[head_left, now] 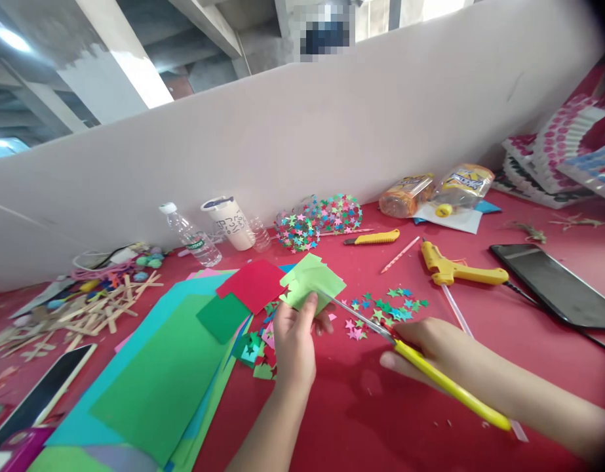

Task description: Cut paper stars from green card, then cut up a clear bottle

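My left hand [297, 341] pinches light green paper [309, 278], which has a jagged, notched left edge, between thumb and fingers. My right hand [425, 341] is closed around yellow-handled scissors [444, 380]. Their slim metal blades reach left to the paper near my left thumb; whether they are apart is unclear. Beneath and beside my left hand lie cut paper scraps [250, 349]. Small coloured paper stars [385, 309] are scattered just beyond the blades. Behind the left hand, a red square [257, 283] and a dark green square [224, 318] rest on larger coloured sheets [159, 373].
A yellow glue gun [464, 270], a utility knife [373, 238] and a phone [558, 285] lie beyond my right hand. Star-covered rounded shapes [322, 219], a water bottle [191, 236] and a paper cup [228, 223] stand along the white partition [302, 131]. Wooden sticks [108, 305] pile up at left.
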The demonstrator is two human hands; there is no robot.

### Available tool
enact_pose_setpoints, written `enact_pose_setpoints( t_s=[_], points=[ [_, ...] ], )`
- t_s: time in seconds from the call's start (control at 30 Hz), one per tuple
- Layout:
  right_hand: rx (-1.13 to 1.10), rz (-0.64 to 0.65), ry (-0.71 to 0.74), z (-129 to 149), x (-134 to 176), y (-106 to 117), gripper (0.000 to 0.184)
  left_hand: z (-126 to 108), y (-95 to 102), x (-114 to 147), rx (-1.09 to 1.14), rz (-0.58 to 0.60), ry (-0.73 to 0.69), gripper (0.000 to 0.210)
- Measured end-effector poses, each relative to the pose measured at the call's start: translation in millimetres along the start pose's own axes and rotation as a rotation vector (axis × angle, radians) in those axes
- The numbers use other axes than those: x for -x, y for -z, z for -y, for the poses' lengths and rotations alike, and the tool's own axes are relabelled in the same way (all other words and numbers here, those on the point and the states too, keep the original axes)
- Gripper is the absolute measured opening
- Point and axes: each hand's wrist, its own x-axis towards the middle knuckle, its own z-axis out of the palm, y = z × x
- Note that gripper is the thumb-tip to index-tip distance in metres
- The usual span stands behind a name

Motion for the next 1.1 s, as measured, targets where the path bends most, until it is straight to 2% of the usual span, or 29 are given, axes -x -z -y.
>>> enact_pose_setpoints(
  t_s=[0.1, 0.3, 0.5, 0.73, 0.83, 1.0, 1.1],
  points=[
    [-0.034, 0.014, 0.011, 1.2, 0.4, -1.6, 0.050, 0.0, -1.0, 3.6, 0.012, 0.029, 0.017, 0.015],
    [-0.085, 0.052, -0.009, -1.0, -2.3, -7.6, 0.056, -2.4, -1.6, 4.4, 0.036, 0.011, 0.029, 0.015],
    [-0.123, 0.091, 0.014, -0.8, -0.7, -5.1, 0.054, -2.0, 2.3, 2.5, 0.047, 0.018, 0.051, 0.013],
    [-0.208, 0.062, 0.040, 2.8, 5.2, 1.8, 0.051, -5.9, 8.0, -0.6, -0.012, 0.166, 0.078, 0.012],
    [-0.298, 0.031, -0.006, 5.6, 5.8, 1.2, 0.053, -8.7, 6.2, -1.5, 0.021, 0.170, 0.081, 0.010],
    [-0.335, 0.197, -0.038, 11.1, 6.6, 0.7, 0.052, -10.4, 0.8, 0.8, 0.116, 0.120, 0.112, 0.010],
    [-0.325, 0.206, -0.030, 13.2, 7.4, -0.1, 0.054, -10.2, -0.3, 2.4, 0.143, 0.109, 0.112, 0.009]
  ],
)
